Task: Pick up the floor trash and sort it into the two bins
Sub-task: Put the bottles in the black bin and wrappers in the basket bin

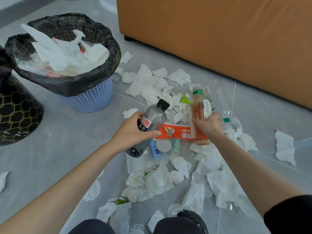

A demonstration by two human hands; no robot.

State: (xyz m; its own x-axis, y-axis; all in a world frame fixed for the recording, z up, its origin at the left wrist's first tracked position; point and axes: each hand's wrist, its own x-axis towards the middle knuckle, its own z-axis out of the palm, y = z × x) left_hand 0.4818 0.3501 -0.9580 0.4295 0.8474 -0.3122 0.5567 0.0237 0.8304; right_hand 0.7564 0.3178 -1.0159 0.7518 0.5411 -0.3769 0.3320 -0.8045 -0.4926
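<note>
Head view: each hand holds a bottle above the litter, w/ two bins to the left.
L hand (pixel 135 132) has fingers & thumb wrapped round a dark bottle (pixel 152 119) w/ black cap, tilted, cap pointing up-right. R hand (pixel 209 124), blurred, grips an amber drink bottle (pixel 200 110) w/ green-white label near its lower end, roughly upright. Under & between them lie an orange wrapper (pixel 175 131) and a blue wipes pack (pixel 164 150) on the grey floor (pixel 67 141), amid crumpled white tissues (pixel 157 181). Blue mesh bin (pixel 94 98), black-lined, is piled w/ tissue & plastic; a second black-bagged bin (pixel 18 115) sits at the left edge. Orange sofa (pixel 219 39) behind.
</note>
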